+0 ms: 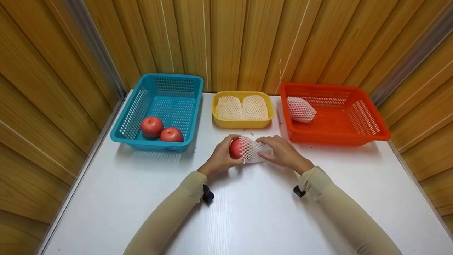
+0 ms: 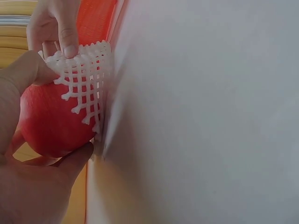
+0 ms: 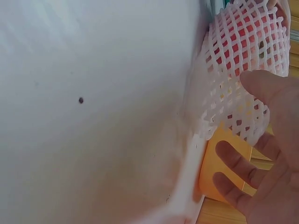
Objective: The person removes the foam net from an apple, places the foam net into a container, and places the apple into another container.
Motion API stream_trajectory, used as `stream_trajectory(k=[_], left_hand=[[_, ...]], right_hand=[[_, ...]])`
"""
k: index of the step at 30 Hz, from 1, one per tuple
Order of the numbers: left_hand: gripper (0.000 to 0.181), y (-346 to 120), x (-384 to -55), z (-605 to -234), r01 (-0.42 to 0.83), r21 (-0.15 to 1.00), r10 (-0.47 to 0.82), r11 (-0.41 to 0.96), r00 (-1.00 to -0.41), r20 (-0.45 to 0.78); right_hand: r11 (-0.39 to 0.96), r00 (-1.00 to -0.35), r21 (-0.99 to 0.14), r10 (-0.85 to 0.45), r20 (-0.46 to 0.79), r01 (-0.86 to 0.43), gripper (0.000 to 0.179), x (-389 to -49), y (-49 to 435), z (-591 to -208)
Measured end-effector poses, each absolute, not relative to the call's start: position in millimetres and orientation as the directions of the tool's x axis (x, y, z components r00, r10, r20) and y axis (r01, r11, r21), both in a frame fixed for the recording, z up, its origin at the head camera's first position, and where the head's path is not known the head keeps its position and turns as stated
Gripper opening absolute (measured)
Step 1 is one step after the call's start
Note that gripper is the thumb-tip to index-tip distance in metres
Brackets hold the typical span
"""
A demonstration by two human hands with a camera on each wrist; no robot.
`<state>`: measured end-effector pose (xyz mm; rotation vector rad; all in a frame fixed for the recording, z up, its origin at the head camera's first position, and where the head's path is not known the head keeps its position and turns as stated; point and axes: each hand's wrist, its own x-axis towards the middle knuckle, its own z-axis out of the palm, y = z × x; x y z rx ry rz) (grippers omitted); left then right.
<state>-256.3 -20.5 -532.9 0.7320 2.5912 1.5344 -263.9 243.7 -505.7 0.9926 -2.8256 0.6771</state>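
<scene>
A red apple (image 1: 235, 148) is partly inside a white foam net sleeve (image 1: 252, 150), close over the white table in front of the yellow box. My left hand (image 1: 223, 154) grips the apple's bare end, its thumb and fingers curved around it in the left wrist view. My right hand (image 1: 282, 151) pinches the sleeve's other end between thumb and forefinger. In the right wrist view, two more fingers of that hand are spread away from the net (image 3: 243, 70). The sleeve's right end extends past the apple and looks hollow there.
At the back left, a blue basket (image 1: 120, 136) holds two bare apples (image 1: 152, 126). The yellow box (image 1: 243, 124) in the middle contains flat foam nets (image 1: 230, 107). Inside the orange basket (image 1: 339, 139) at right lies a netted apple (image 1: 300, 109). Wooden panels (image 1: 226, 42) enclose the table.
</scene>
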Motion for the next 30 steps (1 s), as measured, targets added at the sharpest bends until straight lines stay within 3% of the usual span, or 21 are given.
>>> stream_trajectory(k=[13,30], left_hand=[[0.058,-26.1,-248.5,-530.0,0.318,0.864,0.362,0.391,-0.916,0.173],[0.066,-47.0,-238.2,-526.8,0.306,0.879,0.371,0.365,-0.914,0.164]], right_hand=[[0.713,-0.788,-0.339,-0.578,0.210,-0.613,0.030,-265.3,234.8,-501.1],[0.636,-0.692,-0.273,-0.651,0.311,-0.722,0.016,-277.9,231.9,-488.8]])
